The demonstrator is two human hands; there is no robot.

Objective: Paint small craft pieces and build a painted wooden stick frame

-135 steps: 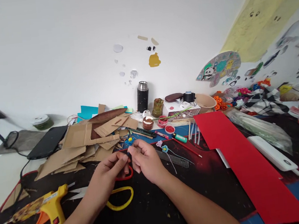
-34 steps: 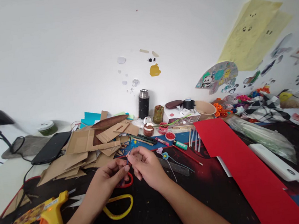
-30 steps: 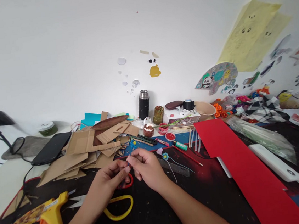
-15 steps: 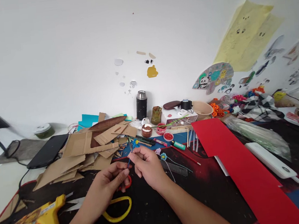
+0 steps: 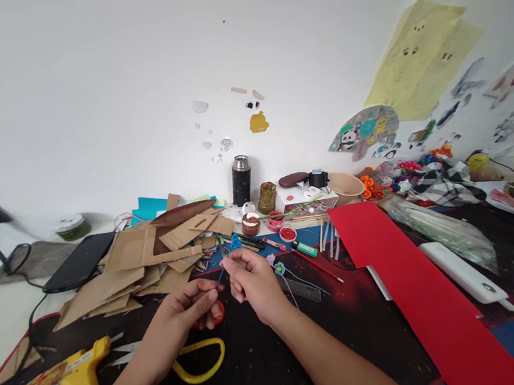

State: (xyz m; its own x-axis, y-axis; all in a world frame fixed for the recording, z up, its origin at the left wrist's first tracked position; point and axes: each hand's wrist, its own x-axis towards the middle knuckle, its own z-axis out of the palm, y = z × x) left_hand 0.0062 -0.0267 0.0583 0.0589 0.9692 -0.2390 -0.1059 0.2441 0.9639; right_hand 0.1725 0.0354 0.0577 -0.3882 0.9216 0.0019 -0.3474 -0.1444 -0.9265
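Observation:
Over the dark mat, my left hand point(image 5: 181, 317) and my right hand point(image 5: 256, 285) are close together. Between them runs a thin blue stem point(image 5: 220, 277), pinched at its lower end by the left fingers and near its top by the right. A small blue flower point(image 5: 235, 242) shows just above the right fingertips. Beneath the left wrist lie scissors with a yellow handle point(image 5: 202, 378); a red ring by the left fingers is partly hidden. To the right of my right hand rests another small blue flower point(image 5: 279, 268) with a thin pale stem, near a ruler point(image 5: 304, 289).
A yellow glue gun point(image 5: 86, 376) lies at lower left. Cardboard scraps point(image 5: 128, 252) pile behind the left hand. On the right are a long red sheet point(image 5: 413, 280) and a white power bank point(image 5: 465, 273). A black flask point(image 5: 241, 185) stands by the wall.
The held blue flower has turned, and its yellow centre no longer shows. My hands have spread slightly, so more blue stem is visible between them. The view has shifted a little.

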